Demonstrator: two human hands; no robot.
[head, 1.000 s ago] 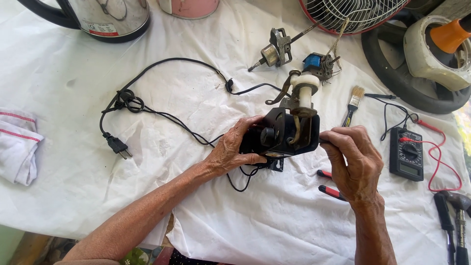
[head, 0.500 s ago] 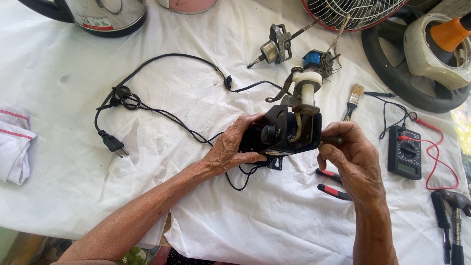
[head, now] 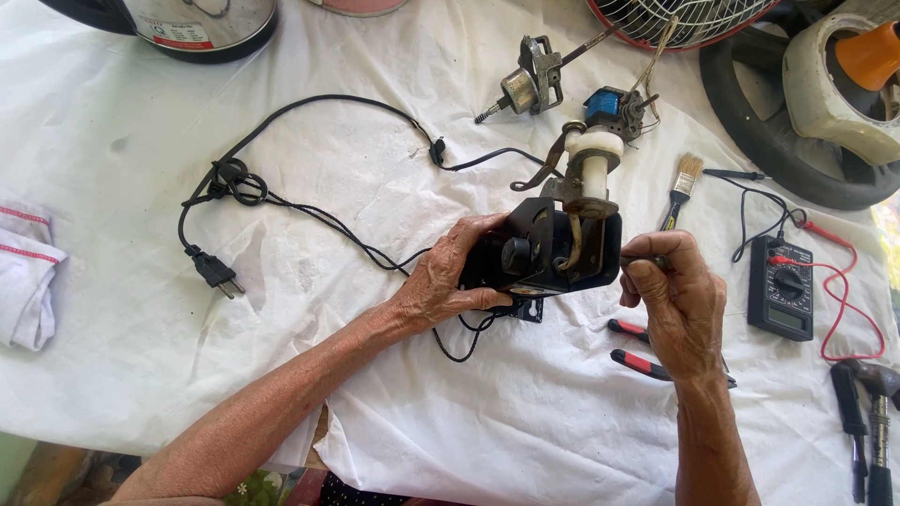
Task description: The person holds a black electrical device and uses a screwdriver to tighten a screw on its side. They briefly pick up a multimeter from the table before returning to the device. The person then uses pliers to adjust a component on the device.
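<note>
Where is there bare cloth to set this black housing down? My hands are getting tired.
Bare cloth lies near you, below the left hand and pliers, and far left between the plug and folded rag. Crowded: around the multimeter, brush and motor parts.

Light: bright, even daylight over the white cloth point(head: 450, 412)
Shadows: soft and short, under the left hand point(head: 445, 281) and the black cable point(head: 309, 215)
Glare: mild whiteout at the cloth's far right edge
Focus: sharp throughout
Distortion: slight wide-angle bending at the corners
</note>
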